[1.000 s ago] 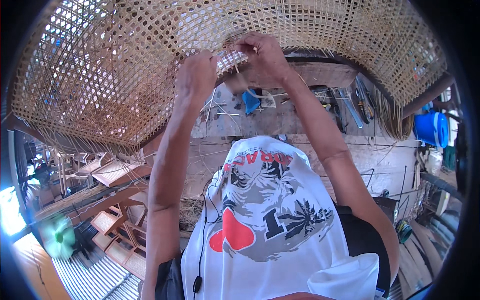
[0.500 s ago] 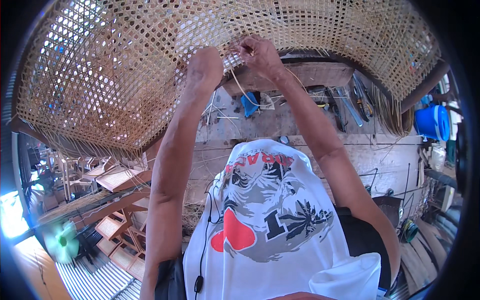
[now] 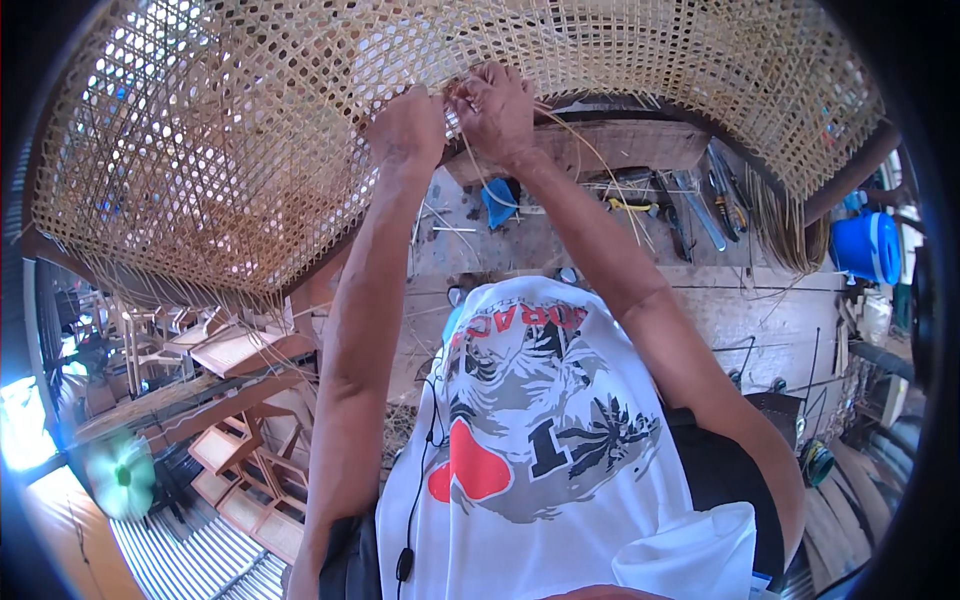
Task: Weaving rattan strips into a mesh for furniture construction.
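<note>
A woven cane panel with an open lattice spans the top of the view, set along a dark curved wooden frame. My left hand is closed at the panel's lower edge, its fingertips turned away from view. Close beside it on the right, my right hand pinches at the weave near the frame. A pale cane strand trails from beside the right hand down to the right. Another thin strip hangs below the two hands. What exactly lies between the left fingers is hidden.
Beneath the panel, a wooden bench carries a blue cloth-like scrap, cane offcuts, yellow-handled pliers and several other hand tools. A blue bucket stands at right. Wooden chair frames and a green fan are at lower left.
My right hand has moved left, closer to my left hand, and its fingers have shifted on the weave. My left hand has risen slightly. The trailing strand at right has swung into a longer curve.
</note>
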The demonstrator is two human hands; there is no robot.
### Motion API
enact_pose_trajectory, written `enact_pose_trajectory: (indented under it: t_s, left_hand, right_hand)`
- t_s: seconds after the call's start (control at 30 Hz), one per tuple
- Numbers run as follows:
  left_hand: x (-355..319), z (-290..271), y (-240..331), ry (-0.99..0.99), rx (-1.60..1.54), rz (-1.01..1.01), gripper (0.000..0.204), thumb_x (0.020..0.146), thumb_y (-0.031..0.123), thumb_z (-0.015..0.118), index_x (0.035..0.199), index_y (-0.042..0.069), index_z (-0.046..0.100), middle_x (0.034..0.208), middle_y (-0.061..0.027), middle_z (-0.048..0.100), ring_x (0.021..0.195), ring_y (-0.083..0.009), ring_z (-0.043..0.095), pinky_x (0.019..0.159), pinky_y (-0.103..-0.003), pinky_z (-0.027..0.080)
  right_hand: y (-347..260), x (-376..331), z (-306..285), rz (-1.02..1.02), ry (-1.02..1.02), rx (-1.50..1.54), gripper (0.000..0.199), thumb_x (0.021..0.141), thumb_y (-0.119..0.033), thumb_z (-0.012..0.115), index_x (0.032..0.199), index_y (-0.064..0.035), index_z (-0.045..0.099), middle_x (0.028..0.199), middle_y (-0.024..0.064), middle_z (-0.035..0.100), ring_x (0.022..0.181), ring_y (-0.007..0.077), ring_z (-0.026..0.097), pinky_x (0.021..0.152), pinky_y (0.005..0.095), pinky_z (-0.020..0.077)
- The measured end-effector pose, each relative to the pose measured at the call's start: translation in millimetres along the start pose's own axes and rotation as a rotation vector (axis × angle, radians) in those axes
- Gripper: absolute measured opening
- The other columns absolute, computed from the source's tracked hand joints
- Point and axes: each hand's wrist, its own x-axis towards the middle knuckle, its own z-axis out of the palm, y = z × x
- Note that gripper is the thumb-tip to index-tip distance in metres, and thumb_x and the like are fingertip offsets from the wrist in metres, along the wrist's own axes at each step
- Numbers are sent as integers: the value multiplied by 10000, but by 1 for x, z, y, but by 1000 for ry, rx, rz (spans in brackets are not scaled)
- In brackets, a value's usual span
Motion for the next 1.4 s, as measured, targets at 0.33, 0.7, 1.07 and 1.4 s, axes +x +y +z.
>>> enact_pose_trajectory:
  t_s: [0.33, 0.7, 1.07, 1.4]
  left_hand:
    - [-69, -162, -111, -11, 115, -169, 488, 1249, 572, 716, 1154, 109, 838, 1052, -208, 892, 929, -448, 867, 833, -568, 641]
    - [-36, -74, -137, 85, -159, 152, 289, 1206, 347, 805, 1152, 71, 867, 1042, -259, 862, 939, -488, 854, 826, -575, 635]
    - [6, -54, -54, -120, 19, 107, 320, 1181, 294, 743, 1259, 33, 913, 1208, -273, 920, 1158, -499, 901, 1018, -642, 707]
    - [17, -49, -5, -133, 155, 96, 240, 1129, 120, 744, 1226, 6, 932, 1243, -295, 918, 1220, -496, 905, 1030, -598, 731]
  right_hand:
    - [-62, -8, -12, -48, 72, 9, 337, 1014, -380, 936, 1242, -141, 871, 1374, 96, 767, 1356, 356, 693, 1154, 591, 471]
    - [-41, 25, -15, 84, -237, 554, 194, 1136, -224, 946, 1289, -105, 944, 1147, 58, 898, 981, 215, 849, 941, 393, 665]
    - [25, 13, 2, 93, -46, 382, 135, 1051, -211, 909, 1089, -83, 891, 1048, 101, 840, 930, 340, 862, 846, 477, 694]
    - [47, 24, -3, 20, -48, 321, 118, 1059, -228, 909, 1118, -126, 899, 1025, 61, 809, 975, 320, 827, 901, 511, 588]
